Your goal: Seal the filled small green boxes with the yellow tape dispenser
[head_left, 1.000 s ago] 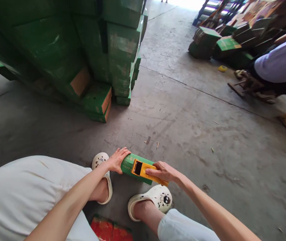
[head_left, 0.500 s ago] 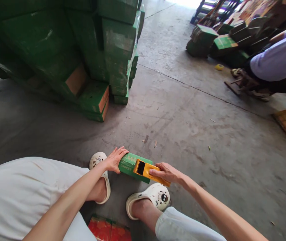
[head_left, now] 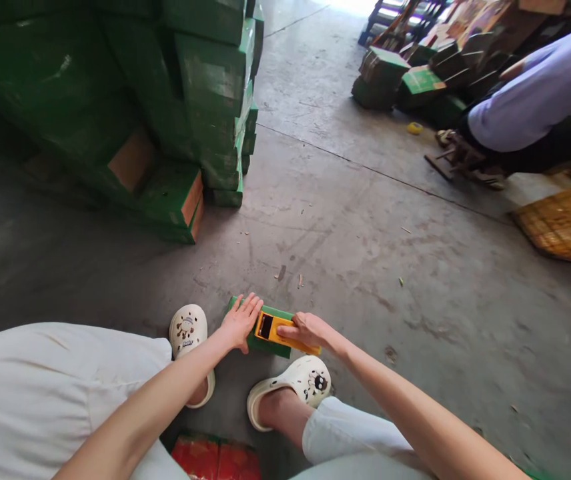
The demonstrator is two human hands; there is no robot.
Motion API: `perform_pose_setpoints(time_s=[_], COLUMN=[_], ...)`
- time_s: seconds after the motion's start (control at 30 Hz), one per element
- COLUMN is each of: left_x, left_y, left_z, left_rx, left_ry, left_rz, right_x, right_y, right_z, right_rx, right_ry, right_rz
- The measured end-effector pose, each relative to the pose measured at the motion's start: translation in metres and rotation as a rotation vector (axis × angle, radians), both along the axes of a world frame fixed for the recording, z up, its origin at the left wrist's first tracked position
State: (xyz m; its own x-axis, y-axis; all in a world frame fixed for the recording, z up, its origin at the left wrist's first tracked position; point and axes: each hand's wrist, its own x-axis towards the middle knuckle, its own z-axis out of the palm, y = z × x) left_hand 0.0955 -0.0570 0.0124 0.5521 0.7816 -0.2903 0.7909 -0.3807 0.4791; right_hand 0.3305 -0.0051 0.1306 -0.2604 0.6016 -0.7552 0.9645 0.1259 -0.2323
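A small green box [head_left: 276,349] lies on the floor between my feet. My left hand [head_left: 242,323] rests flat on its left part with fingers stretched out, covering much of the top there. My right hand [head_left: 305,330] is closed around a long yellow hand tool [head_left: 285,333] with a dark rectangular opening near its front end. The tool lies over the right part of the box, its front end close beside my left fingertips. The tool's exact kind and its underside cannot be made out.
Stacked green cartons [head_left: 215,87] rise at the upper left. White clogs [head_left: 188,327] flank the box, and a red box [head_left: 215,457] lies below. A seated person in a lilac top [head_left: 520,100], more cartons [head_left: 380,70], a yellow tape roll [head_left: 414,128] and a yellow basket [head_left: 565,220] are right.
My left hand has slid right across the box top, nearer the tool's front end. My right hand still holds the tool over the box. The whole view has shifted slightly.
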Motion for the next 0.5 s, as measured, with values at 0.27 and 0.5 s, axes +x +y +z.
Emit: perform_pose_setpoints(time_s=[0.27,0.5], left_x=[0.005,0.006], left_y=[-0.013,-0.013], left_z=[-0.004,-0.002], left_rx=[0.085,0.074], left_ry=[-0.126,-0.151], left_rz=[0.051,0.072], right_x=[0.016,0.080], right_y=[-0.009,-0.008], right_z=[0.018,0.057], right_rx=[-0.107,-0.125], right_ry=[0.160,0.024], right_rz=[-0.084,-0.023])
